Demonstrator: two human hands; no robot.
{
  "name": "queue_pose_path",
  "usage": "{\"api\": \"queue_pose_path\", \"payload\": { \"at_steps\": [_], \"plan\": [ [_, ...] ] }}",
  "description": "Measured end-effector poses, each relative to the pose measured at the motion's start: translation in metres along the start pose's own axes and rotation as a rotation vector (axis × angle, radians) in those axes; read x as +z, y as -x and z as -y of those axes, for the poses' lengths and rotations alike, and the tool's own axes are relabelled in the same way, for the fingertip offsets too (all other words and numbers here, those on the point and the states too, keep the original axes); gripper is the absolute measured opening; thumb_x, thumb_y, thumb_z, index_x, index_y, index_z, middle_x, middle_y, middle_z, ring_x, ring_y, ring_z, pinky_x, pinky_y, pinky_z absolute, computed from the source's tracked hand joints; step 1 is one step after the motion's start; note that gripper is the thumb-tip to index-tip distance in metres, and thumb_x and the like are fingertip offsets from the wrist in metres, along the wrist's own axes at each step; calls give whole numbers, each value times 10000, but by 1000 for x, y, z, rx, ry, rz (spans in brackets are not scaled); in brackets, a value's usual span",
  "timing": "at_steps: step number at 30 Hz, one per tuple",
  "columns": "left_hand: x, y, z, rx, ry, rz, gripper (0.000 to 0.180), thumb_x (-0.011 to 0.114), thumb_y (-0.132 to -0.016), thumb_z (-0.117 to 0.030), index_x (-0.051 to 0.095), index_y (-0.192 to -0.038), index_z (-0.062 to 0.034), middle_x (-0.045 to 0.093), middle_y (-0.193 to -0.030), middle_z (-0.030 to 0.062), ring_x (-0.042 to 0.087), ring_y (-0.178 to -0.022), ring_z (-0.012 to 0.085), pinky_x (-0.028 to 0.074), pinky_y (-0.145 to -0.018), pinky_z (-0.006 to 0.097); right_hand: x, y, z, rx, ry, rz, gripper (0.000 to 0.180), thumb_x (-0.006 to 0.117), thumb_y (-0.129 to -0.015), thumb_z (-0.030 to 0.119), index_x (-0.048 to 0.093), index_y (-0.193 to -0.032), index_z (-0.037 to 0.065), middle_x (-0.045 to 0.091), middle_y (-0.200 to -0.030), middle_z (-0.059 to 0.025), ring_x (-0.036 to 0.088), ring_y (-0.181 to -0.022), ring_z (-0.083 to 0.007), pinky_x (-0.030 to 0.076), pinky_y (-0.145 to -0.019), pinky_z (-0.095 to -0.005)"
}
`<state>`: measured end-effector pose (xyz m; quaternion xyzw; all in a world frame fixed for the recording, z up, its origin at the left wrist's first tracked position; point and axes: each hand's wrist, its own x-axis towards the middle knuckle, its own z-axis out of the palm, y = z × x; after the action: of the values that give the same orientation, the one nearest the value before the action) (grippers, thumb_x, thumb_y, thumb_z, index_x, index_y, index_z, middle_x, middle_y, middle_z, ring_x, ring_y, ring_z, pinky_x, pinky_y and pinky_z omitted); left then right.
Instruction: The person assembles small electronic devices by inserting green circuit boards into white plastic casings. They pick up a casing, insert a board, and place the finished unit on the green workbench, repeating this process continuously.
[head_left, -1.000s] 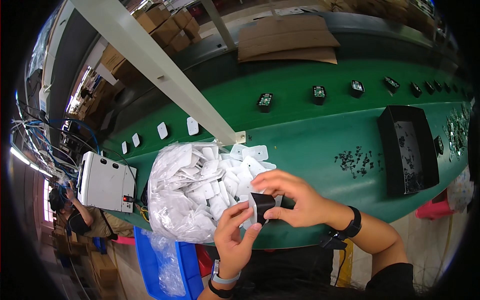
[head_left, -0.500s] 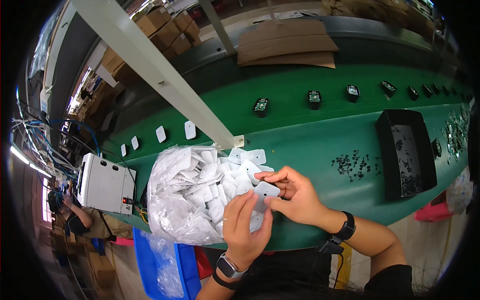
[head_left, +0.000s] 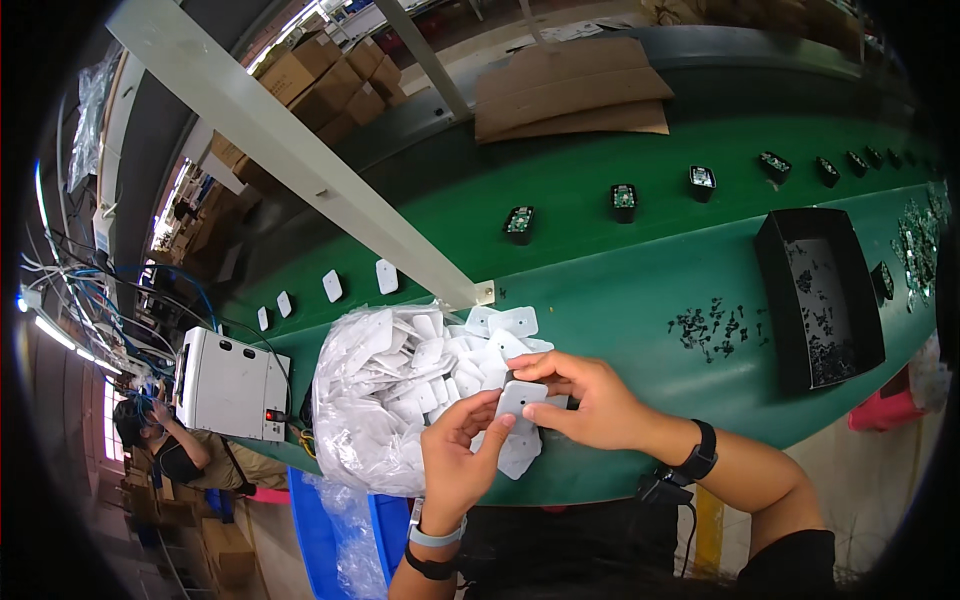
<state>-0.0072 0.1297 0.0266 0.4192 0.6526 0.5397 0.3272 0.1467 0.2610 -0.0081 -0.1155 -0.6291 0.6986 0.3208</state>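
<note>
L hand (head_left: 462,452) + R hand (head_left: 592,404) both grip white plate (head_left: 523,397) btwn thumb & fingers, over tabletop (head_left: 610,290), just R of clear plastic bag (head_left: 362,455) w/ like plates (head_left: 428,352). Open room: bare green stretch, R hand to loose blk bits (head_left: 712,328) & blk box (head_left: 868,330); nr edge curves from below hands up past box. Carton (head_left: 288,76) print too small to read. Plate long axis approx. nr-L to far-R, holed face twd camera.
</note>
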Motion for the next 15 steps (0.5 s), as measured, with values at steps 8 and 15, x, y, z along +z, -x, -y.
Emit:
{"api": "queue_pose_path", "payload": {
  "at_steps": [8,15],
  "plan": [
    [14,8,-8,246,-192,-192,425,710,-929,-52,549,-1301,78,671,-1127,190,663,-971,230,538,-869,328,-17,-32,-4,42,93,-145,312,722,-903,5,611,-1195,7,654,-1246,-88,641,-1081,-127,556,-892,-295],
    [-19,45,13,344,-281,-66,261,725,-850,-30,665,-1101,8,689,-1079,177,670,-951,311,529,-830,381,-51,-208,0,-86,768,-185,297,747,-811,39,626,-1082,20,687,-1063,-121,674,-894,-219,548,-793,-328]
  ]
}}
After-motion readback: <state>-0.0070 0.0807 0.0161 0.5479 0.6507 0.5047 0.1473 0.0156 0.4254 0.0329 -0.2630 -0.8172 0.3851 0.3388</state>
